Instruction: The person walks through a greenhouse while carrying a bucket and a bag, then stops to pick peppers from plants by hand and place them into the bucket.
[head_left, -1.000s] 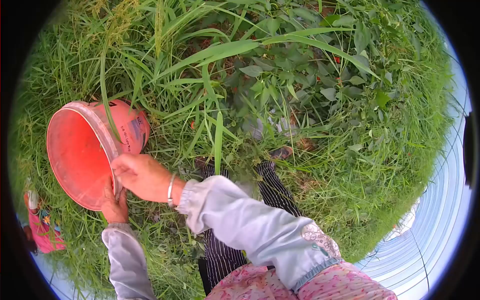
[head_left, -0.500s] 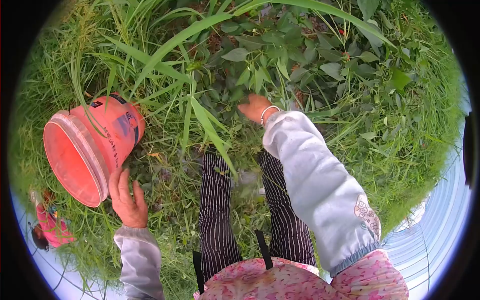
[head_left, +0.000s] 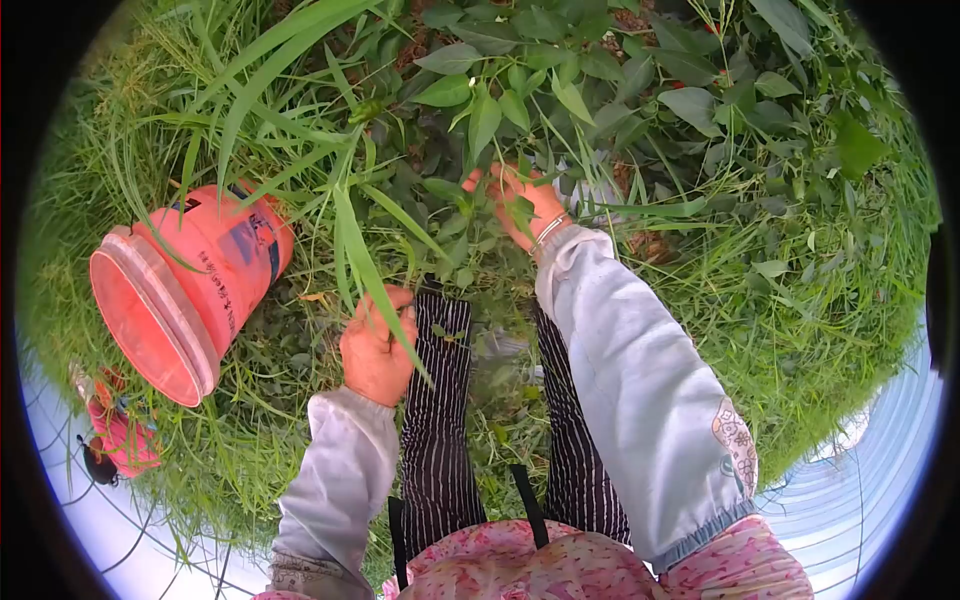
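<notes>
My right hand (head_left: 528,207) reaches into leafy green plants (head_left: 590,70). Its fingers are spread, leaves partly cover them, and nothing can be made out in its grasp. A bracelet circles that wrist. My left hand (head_left: 377,350) is beside my striped trouser leg (head_left: 437,400), fingers loosely bent and thumb apart. A long grass blade (head_left: 365,265) crosses in front of it, and no held thing shows. Left of that hand, a pinkish-red bucket (head_left: 222,270) lies tilted in the grass, its mouth toward the lower left. Its visible inside holds nothing.
Tall grass (head_left: 130,130) surrounds the plants and the bucket. Small red spots show among the leaves at the upper right. Another person in pink (head_left: 128,440) is at the lower left. Pale curved sheeting (head_left: 850,500) appears at the lower right edge.
My left hand has left the bucket's rim and moved right and up, toward my trouser leg. My right hand has turned, its fingers spreading among the leaves. The view has shifted slightly.
</notes>
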